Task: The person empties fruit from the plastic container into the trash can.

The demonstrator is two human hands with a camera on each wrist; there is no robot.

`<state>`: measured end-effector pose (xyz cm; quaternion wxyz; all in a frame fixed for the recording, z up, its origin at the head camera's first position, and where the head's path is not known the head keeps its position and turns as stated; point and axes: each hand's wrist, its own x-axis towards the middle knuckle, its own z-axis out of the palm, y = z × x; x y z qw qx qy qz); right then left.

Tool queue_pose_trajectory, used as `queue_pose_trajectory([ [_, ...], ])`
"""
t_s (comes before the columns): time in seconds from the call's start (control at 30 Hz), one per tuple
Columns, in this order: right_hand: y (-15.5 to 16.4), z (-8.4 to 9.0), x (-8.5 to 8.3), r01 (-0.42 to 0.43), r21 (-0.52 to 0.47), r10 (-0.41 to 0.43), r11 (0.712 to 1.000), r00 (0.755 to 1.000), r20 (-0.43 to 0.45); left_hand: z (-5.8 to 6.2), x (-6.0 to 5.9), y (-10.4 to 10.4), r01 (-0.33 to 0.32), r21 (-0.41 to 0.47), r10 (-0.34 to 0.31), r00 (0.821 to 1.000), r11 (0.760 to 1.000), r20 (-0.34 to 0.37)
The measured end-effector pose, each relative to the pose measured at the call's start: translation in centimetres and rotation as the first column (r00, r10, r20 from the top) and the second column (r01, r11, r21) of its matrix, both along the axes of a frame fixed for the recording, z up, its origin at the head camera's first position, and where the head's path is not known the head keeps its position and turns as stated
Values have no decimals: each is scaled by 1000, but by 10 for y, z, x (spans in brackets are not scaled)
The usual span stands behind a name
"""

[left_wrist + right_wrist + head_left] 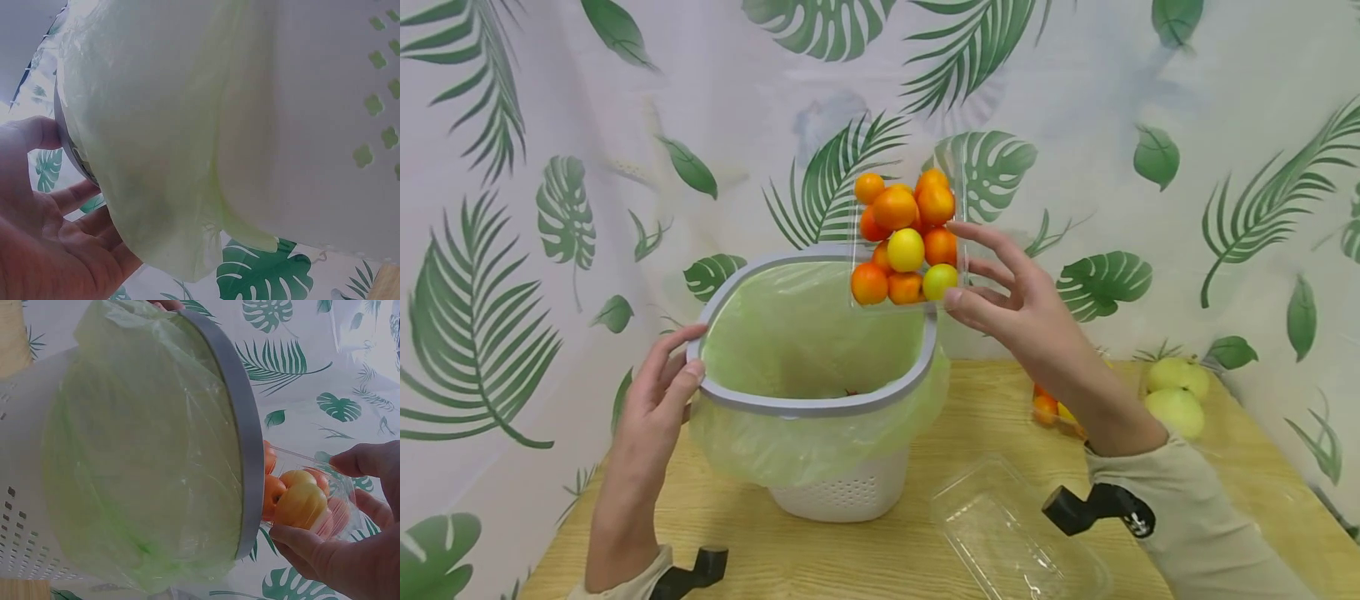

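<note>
1. Two hands worked at the bin [850,492], which stood on the wooden table [865,558].
2. Left hand [658,392]: thumb and fingers curled over the bin's grey rim [820,406], gripping it.
3. Right hand [1022,312]: fingers partly spread, pinching a clear tray of tomatoes [904,246], tilted above the bin's far rim.
4. An empty clear tray [1007,533] lay right of the bin.
</note>
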<state>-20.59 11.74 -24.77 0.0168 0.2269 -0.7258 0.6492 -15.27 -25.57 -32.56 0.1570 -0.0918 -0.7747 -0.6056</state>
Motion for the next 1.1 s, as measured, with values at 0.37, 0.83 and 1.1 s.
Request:
queue_pose_trajectory([
  [0.37, -10, -8, -2, 79, 97, -59, 992, 979, -197, 2, -1, 1, 5, 4, -5, 1000, 1000, 3],
  [0.83, -18, -16, -3, 54, 56, -39, 997, 970, -239, 1, -1, 1, -14, -12, 14, 1000, 1000, 6],
  [1.1, -24, -24, -4, 52, 48, -35, 998, 955, -296, -1, 0, -1, -5, 0, 5, 1000, 1000, 3],
])
